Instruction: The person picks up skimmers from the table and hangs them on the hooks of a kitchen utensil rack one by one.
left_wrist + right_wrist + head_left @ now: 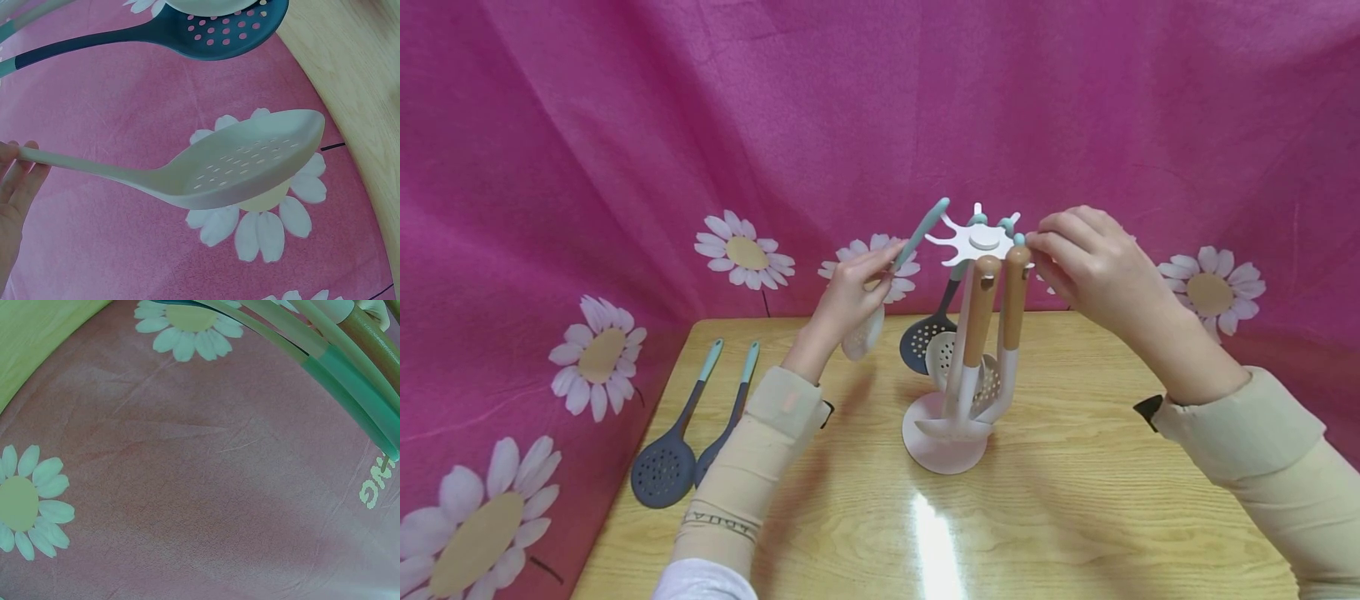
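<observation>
In the head view, my left hand (848, 293) pinches a slotted spoon (921, 232) by its mint handle, the handle's top end close to a rack hook. Its cream perforated head (240, 165) hangs down in the left wrist view. A white utensil rack (943, 458) stands on the table with hooked arms at its top. My right hand (1093, 262) has curled fingers at the rack's right side, fingertips by a hook and a mint handle end; they seem to pinch the hook, though the contact is partly hidden. The right wrist view does not show this hand.
Two wooden-handled white utensils (981, 312) hang at the rack's front. Behind them hang a dark skimmer (916, 343) and pale perforated utensils. On the table's left lie a dark skimmer (662, 473) and another dark utensil (730, 429), partly covered by my sleeve. A pink flowered cloth (850, 100) stands behind.
</observation>
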Tool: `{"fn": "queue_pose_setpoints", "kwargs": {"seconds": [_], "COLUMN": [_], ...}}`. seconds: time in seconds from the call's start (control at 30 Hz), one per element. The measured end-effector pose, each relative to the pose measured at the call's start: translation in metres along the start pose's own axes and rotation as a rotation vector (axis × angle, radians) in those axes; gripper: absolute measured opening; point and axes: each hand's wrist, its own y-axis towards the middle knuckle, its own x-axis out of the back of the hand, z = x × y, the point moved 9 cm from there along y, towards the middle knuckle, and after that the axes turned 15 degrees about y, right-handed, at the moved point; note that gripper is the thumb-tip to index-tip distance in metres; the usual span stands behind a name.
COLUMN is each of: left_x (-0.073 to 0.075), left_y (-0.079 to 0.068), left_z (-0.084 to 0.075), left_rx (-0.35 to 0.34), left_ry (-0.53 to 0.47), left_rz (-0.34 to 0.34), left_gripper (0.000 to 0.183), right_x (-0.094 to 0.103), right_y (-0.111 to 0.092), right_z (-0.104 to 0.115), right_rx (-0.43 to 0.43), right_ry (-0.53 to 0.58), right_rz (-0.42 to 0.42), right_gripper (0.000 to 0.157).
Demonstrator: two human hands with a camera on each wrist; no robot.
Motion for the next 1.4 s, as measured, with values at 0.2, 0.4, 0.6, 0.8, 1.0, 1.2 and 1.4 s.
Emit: {"fn": "queue_pose_setpoints", "kwargs": {"seconds": [0.2,0.4,0.6,0.8,1.0,1.2,1.4], "left_x": [-0.003,-0.005,-0.008,-0.010,-0.013,-0.020,-0.025], "left_y": [-0.001,-0.003,-0.005,-0.007,-0.008,-0.010,-0.012], "left_z": [0.001,-0.001,-0.002,-0.005,-0.007,-0.009,-0.011], "left_rx": [0.007,-0.003,-0.022,-0.049,-0.069,-0.048,-0.034], "left_ry": [0.003,0.002,0.010,0.016,0.021,0.004,0.007], "left_rz": [0.019,0.018,-0.012,-0.039,-0.047,-0.007,0.031], "left_gripper": [0.041,0.042,0.040,0.038,0.038,0.040,0.042], "right_x": [0.001,0.003,0.003,0.003,0.001,0.001,0.002], "right_y": [0.000,0.001,0.004,0.008,0.011,0.014,0.015], "right_z": [-0.001,-0.002,-0.002,-0.002,-0.004,-0.004,-0.003], "right_rx": [-0.017,-0.024,-0.023,-0.029,-0.076,-0.081,-0.076], "right_ry": [0.017,0.046,0.053,0.062,0.062,0.050,0.058], "right_rz": [-0.002,-0.004,0.009,0.030,0.126,0.155,0.145], "right_gripper": [0.015,0.010,0.014,0.017,0.010,0.017,0.023]}}
